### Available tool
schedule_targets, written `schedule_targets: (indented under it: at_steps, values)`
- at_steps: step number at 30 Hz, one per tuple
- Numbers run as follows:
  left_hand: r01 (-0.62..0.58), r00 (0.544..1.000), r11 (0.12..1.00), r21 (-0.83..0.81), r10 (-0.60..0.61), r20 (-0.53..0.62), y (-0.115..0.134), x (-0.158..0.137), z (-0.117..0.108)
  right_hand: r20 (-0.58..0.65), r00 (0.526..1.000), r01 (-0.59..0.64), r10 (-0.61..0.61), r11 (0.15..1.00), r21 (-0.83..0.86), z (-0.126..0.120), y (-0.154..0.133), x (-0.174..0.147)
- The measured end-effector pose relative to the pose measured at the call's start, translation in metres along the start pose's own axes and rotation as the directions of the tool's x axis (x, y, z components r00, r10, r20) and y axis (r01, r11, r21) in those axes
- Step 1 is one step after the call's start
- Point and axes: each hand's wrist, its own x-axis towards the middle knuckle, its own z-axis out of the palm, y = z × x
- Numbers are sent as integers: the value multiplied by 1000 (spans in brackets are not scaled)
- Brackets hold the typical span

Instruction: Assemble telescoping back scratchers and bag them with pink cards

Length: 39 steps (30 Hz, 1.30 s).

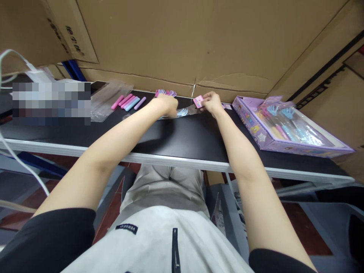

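Observation:
Fingers curled out of sight, my left hand is closed above the far part of the black table. Whatever it grips is hidden. Pink and purple claw-shaped plastic pieces lie just beyond it. To its right, light-blue claw-shaped pieces show in or under clear plastic film. Between thumb and fingers, my right hand pinches a small pink printed card. Clear film lies between that card and the blue pieces; whether the two are joined I cannot tell.
Pink, purple and blue sticks lie at left beside clear plastic bags. At right, a purple display box holds bagged claw-headed items. A cardboard wall rises behind the table. A white cable hangs at left.

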Motion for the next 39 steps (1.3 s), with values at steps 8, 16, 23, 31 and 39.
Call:
schedule_targets:
  at_steps: [8,16,23,31,39]
  values:
    - [84,996,967,-242,-85,3,52,46,23,-4,1000,18,-18,998,67,3,-6,-4]
    - [-26,972,889,-457,-83,-218,41,57,58,-25,998,56,-55,998,22,6,-4,-2]
    - [-52,958,883,-466,-88,-273,26,61,69,17,998,63,-63,998,-7,11,-7,-9]
    - [-133,926,861,-491,-68,-371,16,73,83,124,992,-40,35,999,36,15,-13,-23]
    - [-156,932,854,-497,-39,-360,9,75,85,107,992,-84,72,990,113,15,-13,-24]
